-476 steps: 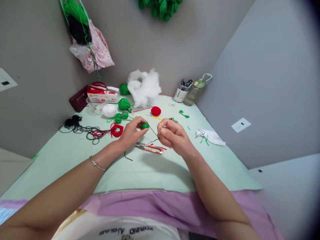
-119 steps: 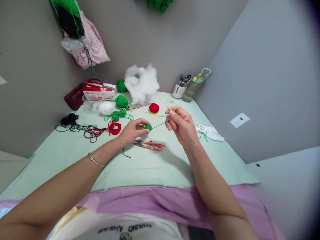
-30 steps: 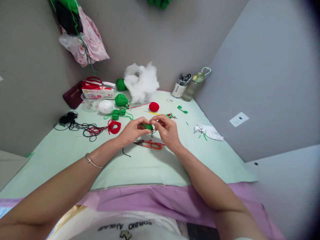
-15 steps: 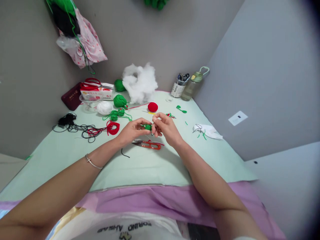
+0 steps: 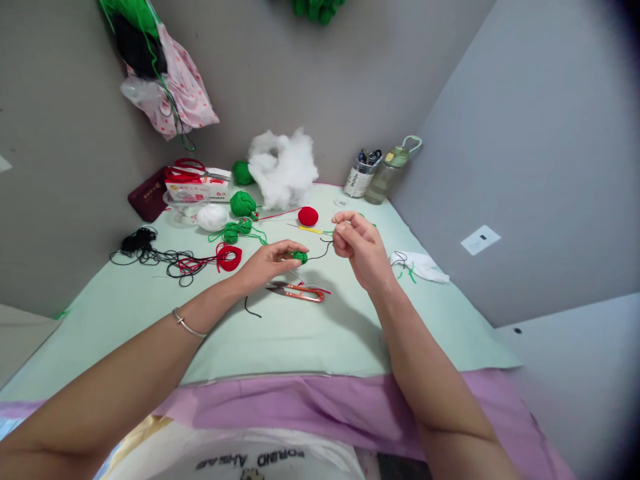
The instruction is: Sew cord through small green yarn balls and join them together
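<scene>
Between the thumb and fingers of my left hand [image 5: 273, 263] is a small green crocheted ball [image 5: 300, 257]. A black yarn strand [image 5: 320, 254] runs from it up to my right hand [image 5: 357, 248], which is closed in a pinch on the strand. Whether a needle is also between those fingertips I cannot make out. Orange-handled thread snips [image 5: 300, 291] lie on the table just below the ball. Behind my hands, a yellow-handled crochet hook [image 5: 311, 229] rests by a red yarn ball [image 5: 308, 216].
White stuffing [image 5: 283, 170] is heaped at the back, beside green yarn balls [image 5: 243, 204] and a white ball [image 5: 213, 217]. Tangled black yarn [image 5: 137, 241] lies left. A box with red scissors [image 5: 193, 170], a pen cup [image 5: 360, 175] and a bottle [image 5: 384, 177] stand along the wall.
My right hand has moved right, away from the green ball, drawing the black yarn out between the hands. My left hand still holds the ball in nearly the same place.
</scene>
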A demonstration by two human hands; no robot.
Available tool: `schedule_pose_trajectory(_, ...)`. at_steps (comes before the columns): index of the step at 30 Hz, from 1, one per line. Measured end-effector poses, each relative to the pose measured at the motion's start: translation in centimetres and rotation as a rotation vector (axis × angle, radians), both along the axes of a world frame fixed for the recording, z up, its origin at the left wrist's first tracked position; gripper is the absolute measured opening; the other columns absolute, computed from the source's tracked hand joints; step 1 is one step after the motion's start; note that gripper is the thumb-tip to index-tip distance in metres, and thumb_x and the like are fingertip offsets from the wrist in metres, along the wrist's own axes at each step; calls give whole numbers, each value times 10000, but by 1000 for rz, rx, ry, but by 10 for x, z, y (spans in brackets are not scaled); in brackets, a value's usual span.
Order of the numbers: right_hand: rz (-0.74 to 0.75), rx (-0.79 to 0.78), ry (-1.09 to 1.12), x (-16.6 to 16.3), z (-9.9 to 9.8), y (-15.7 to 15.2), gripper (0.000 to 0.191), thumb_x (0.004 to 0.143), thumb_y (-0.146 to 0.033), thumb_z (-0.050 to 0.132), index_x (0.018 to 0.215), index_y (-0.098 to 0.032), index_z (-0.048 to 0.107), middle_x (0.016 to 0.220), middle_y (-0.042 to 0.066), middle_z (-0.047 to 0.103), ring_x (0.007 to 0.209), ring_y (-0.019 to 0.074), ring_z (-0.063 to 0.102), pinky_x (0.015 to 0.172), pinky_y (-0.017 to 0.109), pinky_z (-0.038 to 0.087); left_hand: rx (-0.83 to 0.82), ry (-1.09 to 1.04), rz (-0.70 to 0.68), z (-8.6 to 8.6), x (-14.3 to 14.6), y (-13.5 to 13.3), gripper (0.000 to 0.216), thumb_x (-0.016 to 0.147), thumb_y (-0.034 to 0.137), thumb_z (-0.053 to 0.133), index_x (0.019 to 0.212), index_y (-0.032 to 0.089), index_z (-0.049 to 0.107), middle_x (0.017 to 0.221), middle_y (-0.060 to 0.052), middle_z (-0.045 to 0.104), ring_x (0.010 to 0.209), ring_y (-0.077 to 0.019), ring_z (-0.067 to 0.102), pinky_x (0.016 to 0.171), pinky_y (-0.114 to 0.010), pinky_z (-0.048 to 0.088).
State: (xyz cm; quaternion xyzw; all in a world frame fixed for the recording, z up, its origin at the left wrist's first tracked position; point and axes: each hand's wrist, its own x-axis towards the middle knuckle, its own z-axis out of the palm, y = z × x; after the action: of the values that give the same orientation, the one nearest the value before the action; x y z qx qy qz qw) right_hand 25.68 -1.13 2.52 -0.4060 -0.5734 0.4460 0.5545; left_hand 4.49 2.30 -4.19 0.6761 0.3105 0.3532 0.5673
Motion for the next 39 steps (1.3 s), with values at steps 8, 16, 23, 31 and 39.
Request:
schedule_pose_trajectory(8,-133,416,-621,-8,-13,-7,97,914,-211,621,856,-216,699,825,25,569,708,132,494,648,289,389,-82,-130,114,9,0,1,387,726,305,811,1076,190,691,1178,-87,692,1096,-227,617,944,-354,473)
schedule_pose_trajectory(16,-145,521,-835,-7,-20,-6,170,944,-145,537,850,-207,665,824,33,540,719,146,499,652,292,380,-42,-143,142,5,-1,6,377,715,285,822,1054,188,691,1120,-65,690,1055,-211,620,950,-353,462)
schedule_pose_trajectory(23,-131,507,-905,-6,-21,-6,175,947,-139,518,846,-200,647,834,34,533,717,147,478,670,293,373,-38,-128,166,7,-1,4,373,691,278,826,1027,184,696,1095,-73,698,1034,-218,627,930,-359,474)
schedule_pose_trajectory(31,-98,459,-936,-6,-20,-6,181,940,-136,522,830,-195,653,843,35,537,726,147,472,690,295,366,-62,-63,172,10,-2,2,378,671,286,833,1015,183,714,1043,-65,717,973,-212,645,913,-365,481)
schedule_pose_trajectory(39,1,266,-690,1,-17,0,123,883,-149,609,845,-204,711,788,5,527,678,126,470,649,284,379,-159,-90,91,14,-4,0,380,680,297,841,1033,197,742,1059,-74,742,981,-219,664,908,-362,501)
